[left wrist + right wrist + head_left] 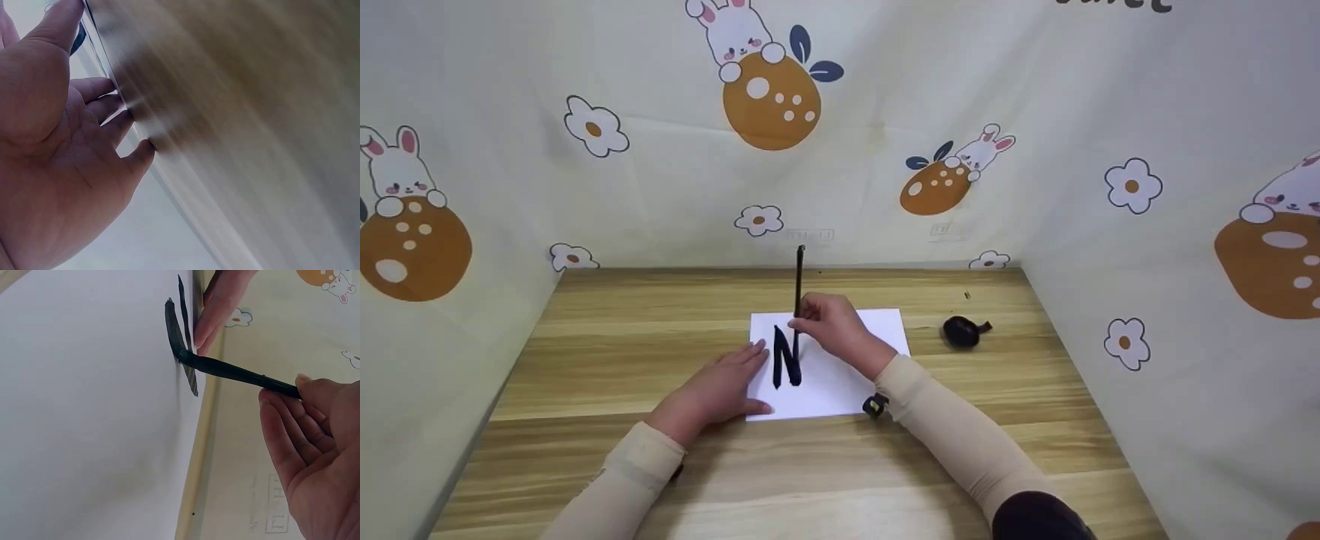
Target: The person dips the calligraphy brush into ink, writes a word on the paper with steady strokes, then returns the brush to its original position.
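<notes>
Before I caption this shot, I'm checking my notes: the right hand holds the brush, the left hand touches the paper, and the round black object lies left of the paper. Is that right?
Not quite: the head view shows the round black object right of the paper. The rest stands.

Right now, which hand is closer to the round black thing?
Right. The right hand, holding the brush, is left of the round black thing; the left hand is farther left, touching the paper.

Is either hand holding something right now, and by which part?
The right hand pinches the brush partway along its handle, between thumb and fingers. The left hand holds nothing; it rests at the left edge of the paper.
</notes>
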